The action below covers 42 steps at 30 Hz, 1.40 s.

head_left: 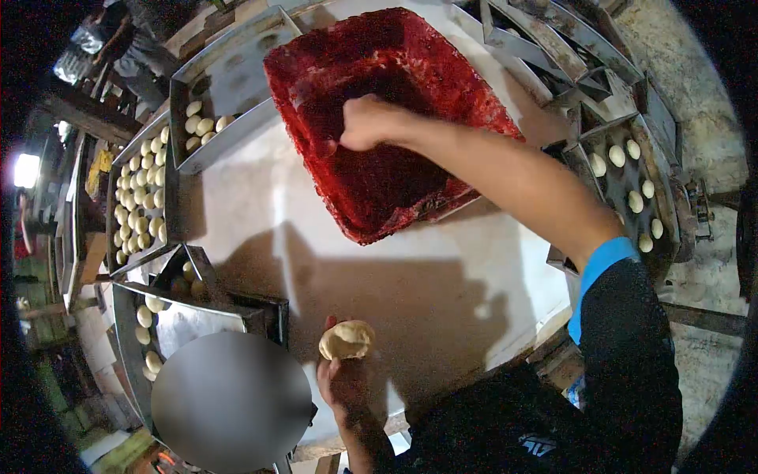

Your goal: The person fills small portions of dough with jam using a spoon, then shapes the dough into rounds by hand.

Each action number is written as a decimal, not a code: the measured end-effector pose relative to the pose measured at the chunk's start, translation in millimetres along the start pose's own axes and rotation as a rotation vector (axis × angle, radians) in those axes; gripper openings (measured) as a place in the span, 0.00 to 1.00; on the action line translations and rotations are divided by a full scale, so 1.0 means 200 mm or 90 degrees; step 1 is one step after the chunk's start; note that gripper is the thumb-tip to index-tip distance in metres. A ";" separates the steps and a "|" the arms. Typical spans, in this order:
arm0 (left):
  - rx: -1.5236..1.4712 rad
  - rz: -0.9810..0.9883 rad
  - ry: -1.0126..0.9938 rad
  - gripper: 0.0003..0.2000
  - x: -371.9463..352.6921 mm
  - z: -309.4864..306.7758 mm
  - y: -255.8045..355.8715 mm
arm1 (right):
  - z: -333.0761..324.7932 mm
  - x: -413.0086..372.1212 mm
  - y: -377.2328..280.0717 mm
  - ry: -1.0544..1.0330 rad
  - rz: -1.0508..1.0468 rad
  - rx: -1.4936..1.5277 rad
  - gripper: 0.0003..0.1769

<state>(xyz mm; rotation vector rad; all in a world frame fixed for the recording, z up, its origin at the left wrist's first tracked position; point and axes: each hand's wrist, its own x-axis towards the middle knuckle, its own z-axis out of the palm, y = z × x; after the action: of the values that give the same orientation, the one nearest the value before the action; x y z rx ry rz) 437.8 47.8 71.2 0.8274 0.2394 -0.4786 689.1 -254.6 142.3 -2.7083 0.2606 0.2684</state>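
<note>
A large red tub (489, 103) with dark red contents sits on the pale work surface. My right hand (369, 123) is over the inside of the tub, its fingers curled closed; whether anything is between them is hidden. Near the lower middle, my left hand (341, 381) holds a hollowed piece of pale dough (347, 340), with its fingers round the edge. The dough has an open cavity facing up.
Metal trays with pale dough balls stand at the left (140, 197), upper left (237, 67) and right (624, 182). Another tray (130, 340) is at the lower left, beside a blurred round shape. A person (130, 47) is at the upper left.
</note>
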 end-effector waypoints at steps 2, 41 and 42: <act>0.106 0.065 0.028 0.33 0.03 0.13 0.05 | -0.05 -0.02 0.07 -0.020 0.033 0.055 0.11; 0.328 0.330 0.035 0.30 -0.30 0.43 -0.23 | 0.52 -1.63 -0.11 0.127 -0.081 0.889 0.17; 0.612 0.483 0.036 0.33 -0.32 0.43 -0.26 | 0.43 -1.70 -0.16 0.188 -0.214 0.710 0.18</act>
<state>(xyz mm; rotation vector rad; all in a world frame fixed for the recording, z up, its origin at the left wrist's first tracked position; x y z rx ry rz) 358.6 -26.8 119.1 1.7689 -0.2933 0.1944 355.7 -142.9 152.9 -1.6218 0.0049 -0.3066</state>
